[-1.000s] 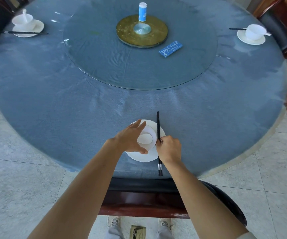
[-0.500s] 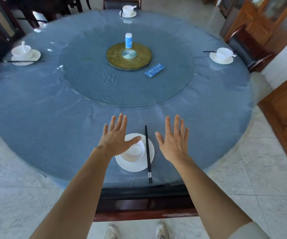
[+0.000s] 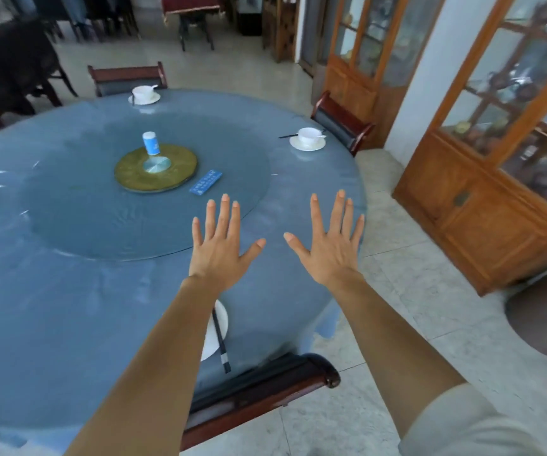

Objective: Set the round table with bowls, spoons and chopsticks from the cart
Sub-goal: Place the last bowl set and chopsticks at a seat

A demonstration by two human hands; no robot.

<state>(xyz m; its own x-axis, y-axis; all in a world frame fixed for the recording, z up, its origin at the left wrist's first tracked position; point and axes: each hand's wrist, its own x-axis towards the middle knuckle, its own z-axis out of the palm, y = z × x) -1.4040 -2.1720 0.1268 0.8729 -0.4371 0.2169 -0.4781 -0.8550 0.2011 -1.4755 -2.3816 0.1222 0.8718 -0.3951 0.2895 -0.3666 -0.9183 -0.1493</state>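
The round table has a blue cloth. My left hand and my right hand are raised above it, palms down, fingers spread, holding nothing. Below my left forearm lies the near place setting: a white plate, mostly hidden by the arm, with black chopsticks along its right side. Its bowl is hidden. A white bowl with a spoon on a plate sits at the right rim, with chopsticks to its left. Another bowl, spoon and plate stand at the far rim.
A glass turntable carries a gold disc, a blue-and-white canister and a blue box. Wooden chairs stand at the near edge, right and far side. Glass-fronted wooden cabinets line the right.
Both hands have let go of the near bowl and chopsticks, lifted and spread open. The view has swung up and to the right, so the near setting now lies under my left forearm.
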